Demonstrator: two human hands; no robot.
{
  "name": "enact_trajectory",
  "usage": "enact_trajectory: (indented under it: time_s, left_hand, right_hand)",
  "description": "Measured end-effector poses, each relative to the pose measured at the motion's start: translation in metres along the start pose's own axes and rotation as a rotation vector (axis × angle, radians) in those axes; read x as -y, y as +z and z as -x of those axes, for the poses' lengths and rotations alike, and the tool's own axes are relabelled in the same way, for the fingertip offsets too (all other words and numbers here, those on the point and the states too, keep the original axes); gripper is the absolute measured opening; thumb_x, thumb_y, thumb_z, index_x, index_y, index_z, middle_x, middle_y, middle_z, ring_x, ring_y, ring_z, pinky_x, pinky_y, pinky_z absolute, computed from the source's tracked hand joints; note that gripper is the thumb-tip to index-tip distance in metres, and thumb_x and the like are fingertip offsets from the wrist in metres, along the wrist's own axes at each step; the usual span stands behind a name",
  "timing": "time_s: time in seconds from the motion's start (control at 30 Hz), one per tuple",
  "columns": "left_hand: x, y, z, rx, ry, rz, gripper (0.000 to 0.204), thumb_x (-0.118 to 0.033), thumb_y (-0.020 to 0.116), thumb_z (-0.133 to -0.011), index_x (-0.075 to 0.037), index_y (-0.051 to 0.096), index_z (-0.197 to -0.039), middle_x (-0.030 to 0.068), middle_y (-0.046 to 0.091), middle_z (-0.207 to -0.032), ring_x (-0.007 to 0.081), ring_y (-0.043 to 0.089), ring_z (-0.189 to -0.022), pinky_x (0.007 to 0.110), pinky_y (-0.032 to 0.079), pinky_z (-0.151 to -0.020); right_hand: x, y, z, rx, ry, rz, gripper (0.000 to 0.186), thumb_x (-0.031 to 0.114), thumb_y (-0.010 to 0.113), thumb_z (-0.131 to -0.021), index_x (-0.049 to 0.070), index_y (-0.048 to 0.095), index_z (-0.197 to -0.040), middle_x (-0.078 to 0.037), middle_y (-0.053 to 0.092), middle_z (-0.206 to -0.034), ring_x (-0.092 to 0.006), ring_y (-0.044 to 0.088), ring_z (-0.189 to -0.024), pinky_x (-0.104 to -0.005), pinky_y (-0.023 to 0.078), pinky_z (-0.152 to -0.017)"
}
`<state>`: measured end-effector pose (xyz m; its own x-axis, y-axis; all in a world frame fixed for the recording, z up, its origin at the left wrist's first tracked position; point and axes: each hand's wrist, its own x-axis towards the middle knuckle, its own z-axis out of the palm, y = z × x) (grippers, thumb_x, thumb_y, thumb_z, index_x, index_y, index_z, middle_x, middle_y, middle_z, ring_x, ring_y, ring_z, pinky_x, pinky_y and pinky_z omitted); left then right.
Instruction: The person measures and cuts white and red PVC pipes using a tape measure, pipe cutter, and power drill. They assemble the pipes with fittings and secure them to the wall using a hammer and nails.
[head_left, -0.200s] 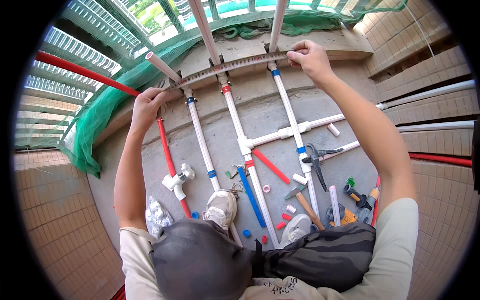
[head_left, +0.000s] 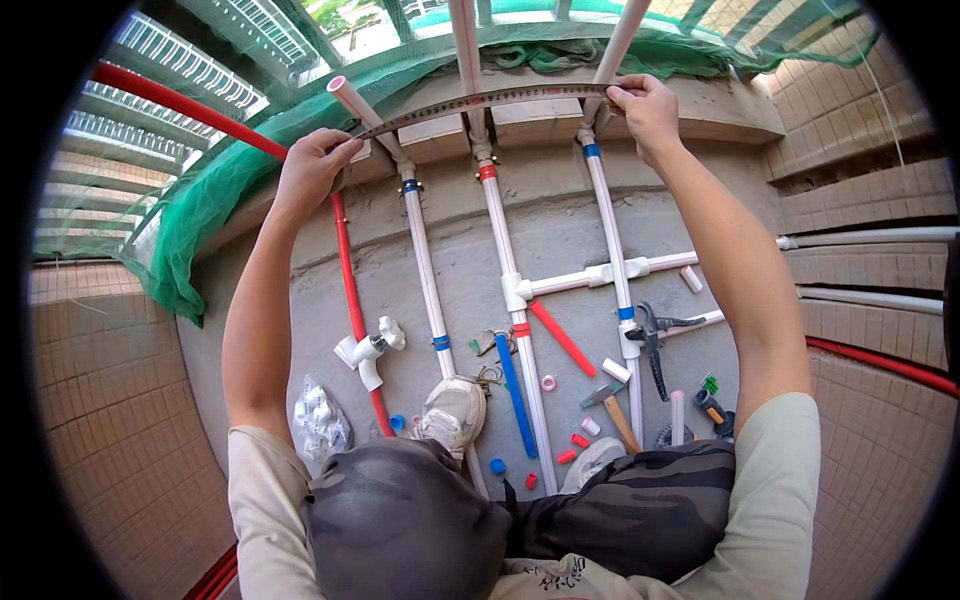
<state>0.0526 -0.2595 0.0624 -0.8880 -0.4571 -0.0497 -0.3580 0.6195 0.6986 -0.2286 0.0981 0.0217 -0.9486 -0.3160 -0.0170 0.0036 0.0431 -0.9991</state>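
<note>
My left hand (head_left: pixel 315 172) grips the tape measure (head_left: pixel 476 101) at the left, beside an upright-leaning white pipe stub (head_left: pixel 360 110). The tape stretches in a slight arch across the white pipes along the concrete ledge. My right hand (head_left: pixel 645 115) pinches its other end near the rightmost of these pipes (head_left: pixel 600 170). Below the tape, white pipes with blue and red bands join fittings (head_left: pixel 485 155) and run toward me over the floor. A red pipe (head_left: pixel 348 270) with a white valve (head_left: pixel 388 335) runs below my left hand.
Around my feet (head_left: pixel 450 410) lie a hammer (head_left: pixel 622 422), a blue pipe piece (head_left: pixel 515 395), a red pipe piece (head_left: pixel 562 340), a black cutter (head_left: pixel 655 340), a plastic bag (head_left: pixel 320 420) and small couplings. Green netting (head_left: pixel 180 270) drapes along the railing. Tiled walls (head_left: pixel 100 400) stand either side.
Both hands and the tape have shifted upward, the tape now sitting farther above the pipe fittings and more over the ledge. The whole view has shifted slightly.
</note>
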Motion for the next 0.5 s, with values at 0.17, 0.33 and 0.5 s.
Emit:
enact_trajectory:
  time_s: [0.17,0.33,0.5]
  left_hand:
    - [0.025,-0.013,-0.023,-0.045,0.025,0.069,0.023,-0.021,0.069,-0.097,0.002,0.069,-0.098,-0.0010,0.057,-0.075,0.0058,0.053,-0.058,0.025,0.040,-0.051]
    - [0.040,-0.013,-0.024,-0.093,-0.012,-0.068,0.034,-0.032,0.067,-0.095,0.001,0.073,-0.100,0.0111,0.068,-0.093,0.0249,0.065,-0.082,0.035,0.050,-0.075]
    - [0.035,-0.006,-0.020,-0.121,0.006,-0.098,0.037,-0.034,0.066,-0.095,0.001,0.073,-0.100,0.0131,0.069,-0.095,0.0282,0.066,-0.084,0.038,0.050,-0.077]
  right_hand:
    - [-0.024,0.000,-0.014,-0.110,-0.021,-0.030,0.023,0.003,0.069,-0.094,-0.007,0.062,-0.113,-0.011,0.071,-0.097,-0.0162,0.070,-0.083,-0.0261,0.058,-0.077]
    - [-0.037,0.006,-0.019,-0.071,-0.021,-0.047,0.024,0.001,0.070,-0.093,-0.008,0.061,-0.112,-0.013,0.070,-0.100,-0.0180,0.070,-0.084,-0.0274,0.059,-0.077]
    - [-0.040,0.002,-0.018,-0.087,-0.009,-0.134,0.023,0.000,0.070,-0.092,-0.007,0.062,-0.113,-0.013,0.070,-0.101,-0.0200,0.071,-0.085,-0.0287,0.060,-0.078]
